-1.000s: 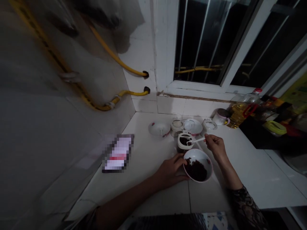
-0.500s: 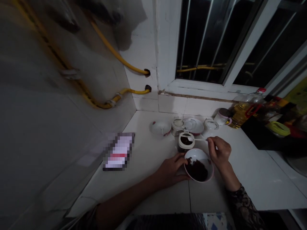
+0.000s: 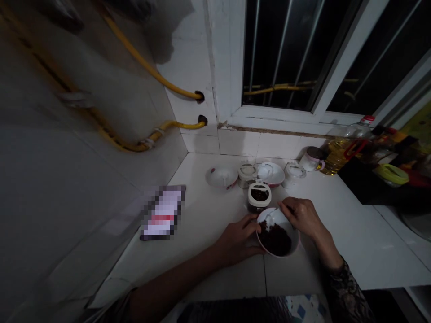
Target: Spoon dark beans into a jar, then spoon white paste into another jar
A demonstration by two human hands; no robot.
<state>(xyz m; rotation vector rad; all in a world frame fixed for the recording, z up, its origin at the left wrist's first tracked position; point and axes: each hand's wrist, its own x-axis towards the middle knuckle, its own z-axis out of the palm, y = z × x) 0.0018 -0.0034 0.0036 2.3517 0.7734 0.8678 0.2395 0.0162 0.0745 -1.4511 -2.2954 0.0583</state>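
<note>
Spoon (image 3: 270,217) at the bowl (image 3: 286,222), light poor

Bowl stands near the front of the tabletop (image 3: 202,224), just before an open jar (image 3: 258,203). Cannot tell whether its base touches down. Dark, crumbly stuff (image 3: 276,241) covers much of its inside; grain too dim to make out.

Left hand (image 3: 237,240) has its fingers clamped on the bowl's left side, one fingertip at the rim; the others are partly hidden by the wall. Right hand (image 3: 303,216) is above the bowl's far right edge, thumb and forefinger pinched on the handle of the white spoon, whose end slants down-left inside the rim. Remaining fingers curl out of clear sight. Spoon tip pale against pale wall: contact with the dark stuff uncertain.

Jar holds something dark too, depth unreadable. Behind it, a pale dish (image 3: 218,178), a second jar (image 3: 248,176), a white bowl (image 3: 276,172) partly covered by its neighbours, and a third jar (image 3: 294,174). Mug (image 3: 309,161) and oil bottle (image 3: 334,156) further right; clutter beyond too murky to sort. Phone (image 3: 164,213) at left, its screen blurred into blocks. Right sleeve (image 3: 348,291) cut off below.
</note>
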